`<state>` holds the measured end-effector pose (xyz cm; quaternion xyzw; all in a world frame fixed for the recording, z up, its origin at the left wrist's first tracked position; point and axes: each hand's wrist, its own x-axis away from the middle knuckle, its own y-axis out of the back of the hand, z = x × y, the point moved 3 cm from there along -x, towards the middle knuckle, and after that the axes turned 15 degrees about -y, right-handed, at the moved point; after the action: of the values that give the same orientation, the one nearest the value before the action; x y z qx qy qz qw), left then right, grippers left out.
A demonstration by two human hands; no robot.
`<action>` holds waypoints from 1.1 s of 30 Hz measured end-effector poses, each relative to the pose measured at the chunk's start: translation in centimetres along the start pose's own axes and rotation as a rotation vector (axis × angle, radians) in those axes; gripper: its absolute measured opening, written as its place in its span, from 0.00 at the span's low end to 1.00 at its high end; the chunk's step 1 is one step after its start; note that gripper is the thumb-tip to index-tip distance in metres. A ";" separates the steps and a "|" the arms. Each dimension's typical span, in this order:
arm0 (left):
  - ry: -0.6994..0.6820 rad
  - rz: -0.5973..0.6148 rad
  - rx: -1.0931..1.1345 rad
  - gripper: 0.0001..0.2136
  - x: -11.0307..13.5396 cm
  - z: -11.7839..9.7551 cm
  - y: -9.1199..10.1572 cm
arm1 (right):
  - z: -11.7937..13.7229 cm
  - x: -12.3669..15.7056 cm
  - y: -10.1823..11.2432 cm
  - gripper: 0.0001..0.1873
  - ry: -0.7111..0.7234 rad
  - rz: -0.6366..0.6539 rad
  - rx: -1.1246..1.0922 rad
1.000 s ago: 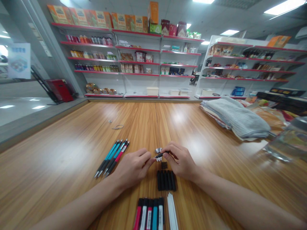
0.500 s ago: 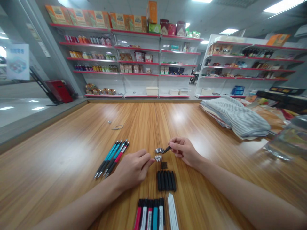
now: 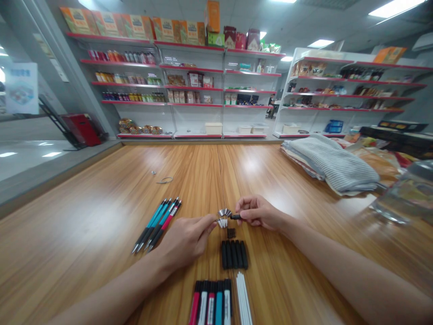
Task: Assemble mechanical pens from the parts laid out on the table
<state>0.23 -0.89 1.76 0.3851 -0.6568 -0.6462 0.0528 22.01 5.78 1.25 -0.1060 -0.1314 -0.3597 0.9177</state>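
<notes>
My right hand (image 3: 259,213) pinches a short black pen grip (image 3: 236,217), held level just right of the row of silver cone tips (image 3: 224,212). Opposite it, my left hand (image 3: 189,237) has thumb and forefinger closed beside the small white pen parts (image 3: 223,223); whatever is between them is too small to make out. Below lie a little cluster of dark springs (image 3: 231,233), a row of black pen grips (image 3: 234,254), coloured pen barrels with black ends (image 3: 211,300) and thin white refills (image 3: 244,298). Several whole pens (image 3: 157,225) rest left of my left hand.
Folded striped cloths (image 3: 331,160) and a clear container (image 3: 404,194) sit on the right of the wooden table (image 3: 84,216). A thin looped tie (image 3: 165,180) lies farther back on the left. Stocked shelves (image 3: 192,88) stand beyond the table.
The black pen grip in my right hand has turned from slanted to nearly level and sits slightly lower. My left hand stays at almost the same spot, its fingers still pinched.
</notes>
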 end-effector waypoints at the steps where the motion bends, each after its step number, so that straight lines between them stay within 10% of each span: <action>1: -0.015 -0.001 0.003 0.08 0.1 0.0 0.0 | 0.2 0.2 0.5 0.21 -0.028 0.007 0.056; 7: -0.055 0.040 -0.030 0.07 0.5 0.0 -0.1 | 2.1 2.5 3.4 0.19 -0.237 -0.076 0.646; 13: -0.144 0.092 -0.021 0.06 0.3 -0.4 0.0 | 2.8 4.1 1.6 0.11 -0.450 -0.104 1.202; 23: -0.316 0.160 0.042 0.06 0.3 -1.1 0.2 | 1.5 3.7 -1.8 0.14 -0.687 0.179 0.842; 33: -0.325 0.208 0.037 0.06 0.3 -1.2 0.1 | 0.3 3.1 -2.2 0.14 -0.752 0.175 0.626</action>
<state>0.64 -2.03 1.86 0.2067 -0.7046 -0.6788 0.0057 22.62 2.28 2.78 0.0418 -0.5458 -0.1614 0.8211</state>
